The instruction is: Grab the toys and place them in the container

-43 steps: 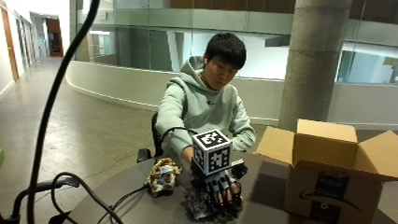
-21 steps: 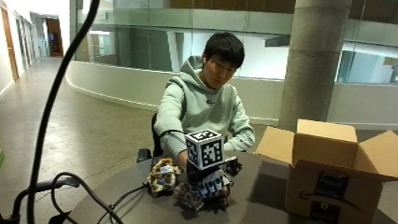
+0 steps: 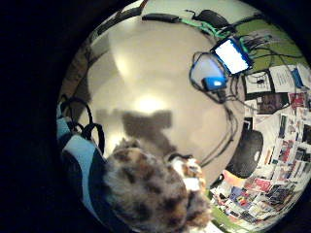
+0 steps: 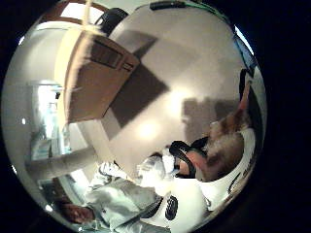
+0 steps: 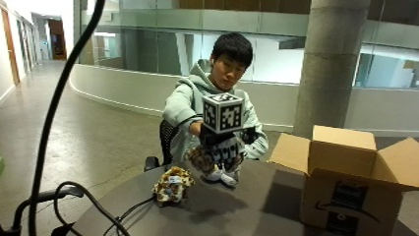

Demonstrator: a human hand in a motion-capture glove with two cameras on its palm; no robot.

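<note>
From the outside view we see a person seated behind a dark round table (image 5: 262,206), with the gloved right hand (image 5: 219,145) raised above the tabletop and its fingers curled round a spotted plush toy (image 5: 211,164), which hangs below the hand, clear of the table. A second spotted toy (image 5: 173,184) sits on the table, off to one side of the lifted one and apart from it. An open cardboard box (image 5: 347,177) stands on the table on the other side, its flaps spread upward, well apart from the hand. A black cable (image 5: 131,211) runs across the near edge of the table towards the toy resting there. In the little finger side palm view we find the held toy's spotted brown fur (image 3: 146,191) filling the space next to the palm, with black straps beside it, and the tabletop (image 3: 146,87) lies beyond, carrying the shadow of the hand. A lit screen (image 3: 232,56) and tangled cables lie at the table's far rim, and printed sheets cover the floor past it. In the thumb side palm view we see a tuft of the toy's fur (image 4: 228,138) close against the white plastic of the glove, the box (image 4: 90,73) standing on the table farther off, and the person's light sleeve (image 4: 121,199) beside the palm.
</note>
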